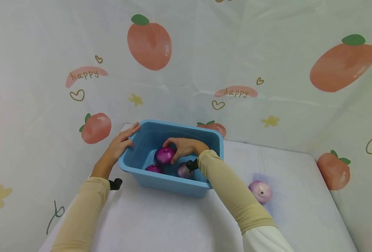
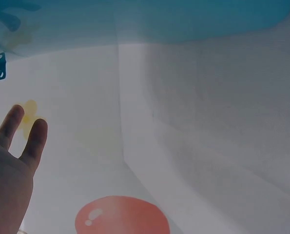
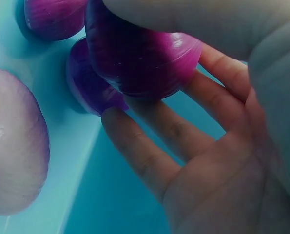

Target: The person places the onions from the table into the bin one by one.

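Observation:
A purple onion (image 1: pixel 164 156) is inside the blue plastic bin (image 1: pixel 170 187). My right hand (image 1: pixel 186 147) reaches over the bin and holds this onion between thumb and fingers; the right wrist view shows the held onion (image 3: pixel 149 63) close up. A second purple onion (image 1: pixel 154 168) and a pale pinkish onion (image 1: pixel 185 170) lie by the bin's near wall, partly hidden by its rim. Behind the held onion is a darker purple rounded shape (image 3: pixel 91 80). My left hand (image 1: pixel 118 145) touches the bin's left rim, two of its fingers (image 2: pixel 35 139) extended and spread outside the wall.
Another pale onion (image 1: pixel 260 191) sits on the white-covered table (image 1: pixel 299 210), right of the bin and beside my right forearm. A fruit-printed cloth (image 1: pixel 186 45) rises close behind the bin and along both sides.

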Demonstrator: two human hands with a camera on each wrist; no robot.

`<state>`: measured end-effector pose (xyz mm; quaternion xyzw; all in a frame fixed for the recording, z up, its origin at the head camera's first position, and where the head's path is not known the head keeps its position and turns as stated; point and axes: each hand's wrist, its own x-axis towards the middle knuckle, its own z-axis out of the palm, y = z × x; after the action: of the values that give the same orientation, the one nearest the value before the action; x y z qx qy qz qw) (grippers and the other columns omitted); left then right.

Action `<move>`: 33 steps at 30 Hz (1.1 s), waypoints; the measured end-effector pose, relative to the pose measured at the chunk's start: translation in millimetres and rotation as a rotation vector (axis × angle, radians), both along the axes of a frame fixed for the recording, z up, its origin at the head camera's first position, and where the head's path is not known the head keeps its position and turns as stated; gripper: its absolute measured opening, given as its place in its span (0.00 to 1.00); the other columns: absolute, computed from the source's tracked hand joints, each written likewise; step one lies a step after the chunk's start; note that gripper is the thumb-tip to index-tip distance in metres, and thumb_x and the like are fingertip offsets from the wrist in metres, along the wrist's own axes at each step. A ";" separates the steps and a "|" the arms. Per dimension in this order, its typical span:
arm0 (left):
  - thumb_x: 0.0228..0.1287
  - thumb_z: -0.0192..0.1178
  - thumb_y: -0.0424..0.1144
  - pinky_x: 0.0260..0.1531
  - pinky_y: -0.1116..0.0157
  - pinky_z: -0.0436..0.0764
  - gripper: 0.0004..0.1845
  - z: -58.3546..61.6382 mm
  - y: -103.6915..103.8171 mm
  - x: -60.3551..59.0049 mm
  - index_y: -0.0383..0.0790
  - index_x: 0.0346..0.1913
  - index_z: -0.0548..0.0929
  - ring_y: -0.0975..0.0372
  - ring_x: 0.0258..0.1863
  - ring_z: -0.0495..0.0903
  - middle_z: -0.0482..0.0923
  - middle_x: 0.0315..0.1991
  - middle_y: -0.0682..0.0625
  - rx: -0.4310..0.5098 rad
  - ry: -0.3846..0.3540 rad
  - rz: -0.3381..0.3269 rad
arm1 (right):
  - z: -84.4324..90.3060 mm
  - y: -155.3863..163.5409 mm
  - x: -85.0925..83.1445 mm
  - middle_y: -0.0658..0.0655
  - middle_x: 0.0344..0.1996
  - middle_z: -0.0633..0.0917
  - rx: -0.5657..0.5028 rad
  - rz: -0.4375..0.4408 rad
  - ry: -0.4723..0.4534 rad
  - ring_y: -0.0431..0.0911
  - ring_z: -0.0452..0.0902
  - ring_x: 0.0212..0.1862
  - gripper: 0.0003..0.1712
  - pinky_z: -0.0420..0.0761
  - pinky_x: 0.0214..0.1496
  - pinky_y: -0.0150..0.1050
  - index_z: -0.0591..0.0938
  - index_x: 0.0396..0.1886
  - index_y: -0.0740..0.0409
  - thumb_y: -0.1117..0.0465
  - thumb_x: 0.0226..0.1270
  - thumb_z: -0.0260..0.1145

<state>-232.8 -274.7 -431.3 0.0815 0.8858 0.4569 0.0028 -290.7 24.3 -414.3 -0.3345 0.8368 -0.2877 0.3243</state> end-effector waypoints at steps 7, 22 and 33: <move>0.65 0.50 0.36 0.71 0.28 0.57 0.38 0.7 -0.2 0.7 0.64 0.78 0.63 0.44 0.84 0.45 0.50 0.83 0.61 -0.014 0.000 0.004 | -1.3 0.9 -0.9 0.60 0.75 0.69 -0.031 -0.029 -0.084 0.59 0.67 0.76 0.44 0.70 0.77 0.55 0.67 0.75 0.52 0.59 0.59 0.76; 0.66 0.50 0.35 0.71 0.28 0.58 0.37 -0.4 1.1 -2.5 0.56 0.79 0.63 0.42 0.83 0.45 0.50 0.84 0.54 -0.007 0.011 0.001 | 5.4 1.3 -1.4 0.55 0.68 0.76 -0.051 -0.020 -0.032 0.52 0.76 0.67 0.38 0.73 0.75 0.51 0.71 0.72 0.52 0.55 0.63 0.74; 0.66 0.51 0.36 0.71 0.29 0.59 0.37 -1.2 0.0 -0.7 0.59 0.78 0.64 0.44 0.83 0.46 0.51 0.83 0.57 0.012 0.014 0.005 | 48.6 31.0 9.0 0.56 0.66 0.79 -0.368 -0.068 0.038 0.51 0.77 0.69 0.30 0.80 0.68 0.45 0.73 0.69 0.56 0.56 0.69 0.69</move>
<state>-233.5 -274.7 -432.4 0.0824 0.8832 0.4617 -0.0048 -281.7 55.3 -365.7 -0.3650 0.7868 -0.4404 0.2319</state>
